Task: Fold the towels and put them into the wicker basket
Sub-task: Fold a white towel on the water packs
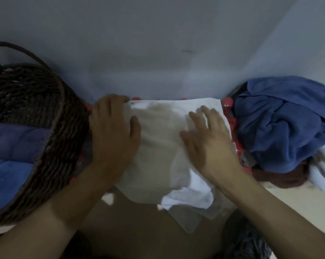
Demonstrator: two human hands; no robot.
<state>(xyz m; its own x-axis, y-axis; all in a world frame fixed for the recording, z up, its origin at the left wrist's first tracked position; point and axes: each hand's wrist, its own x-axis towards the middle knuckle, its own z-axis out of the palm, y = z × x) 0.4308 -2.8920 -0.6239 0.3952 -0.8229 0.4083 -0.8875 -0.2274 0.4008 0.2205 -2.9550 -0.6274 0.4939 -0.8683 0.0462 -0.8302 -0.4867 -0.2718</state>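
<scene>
A white towel (158, 146) lies spread on the surface in the middle, its near edge hanging over the front. My left hand (113, 128) rests flat on the towel's left side, fingers reaching its far left corner. My right hand (208, 139) presses flat on the right part with fingers spread. The dark wicker basket (64, 131) stands at the left, holding folded purple and blue towels (12, 156).
A heap of unfolded towels (285, 124), blue on top with white and brown beneath, sits at the right. A pale wall rises close behind the work surface. Red pieces (228, 101) show along the towel's far and right edges.
</scene>
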